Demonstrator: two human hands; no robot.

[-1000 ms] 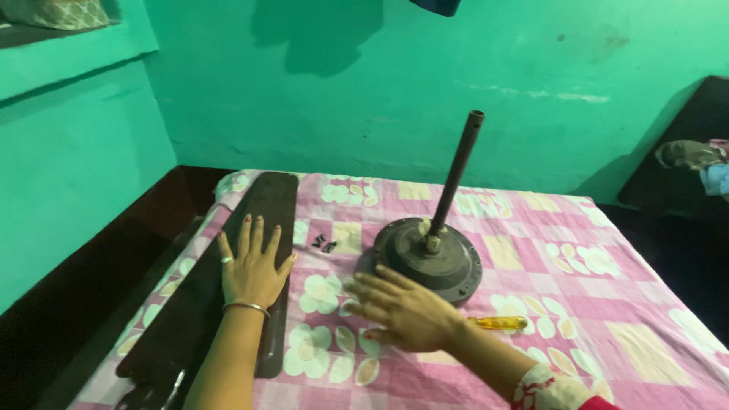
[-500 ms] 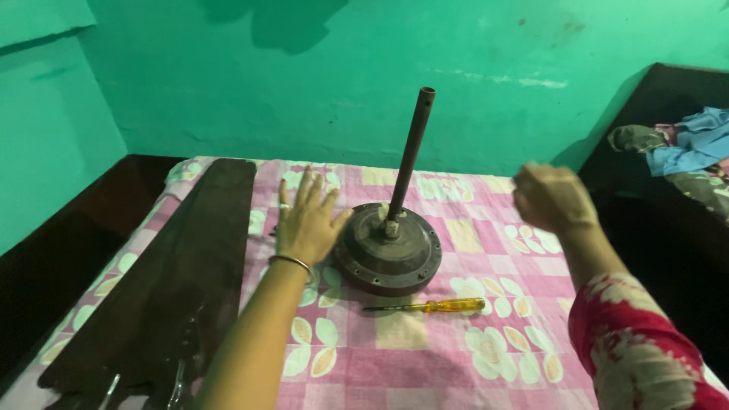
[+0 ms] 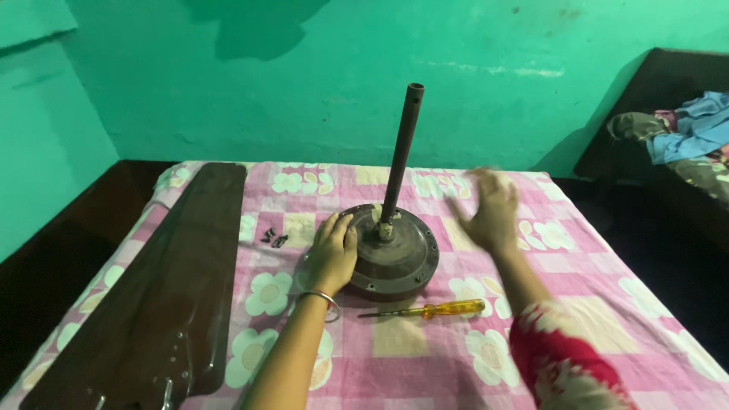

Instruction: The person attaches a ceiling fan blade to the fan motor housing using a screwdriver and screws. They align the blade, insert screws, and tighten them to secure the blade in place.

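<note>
Motor (image 3: 395, 254) steadying is the step: left hand (image 3: 332, 254) lies flat on its rim, fingers together, right hand (image 3: 490, 212) hovers with spread fingers; screwdriver (image 3: 433, 310) needs picking up.

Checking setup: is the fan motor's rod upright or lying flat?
Upright, slightly tilted: the rod rises from the motor housing, which sits flat under the left hand.

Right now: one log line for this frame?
left hand: on fan motor | right hand: raised, empty | screwdriver: on bedsheet
</note>
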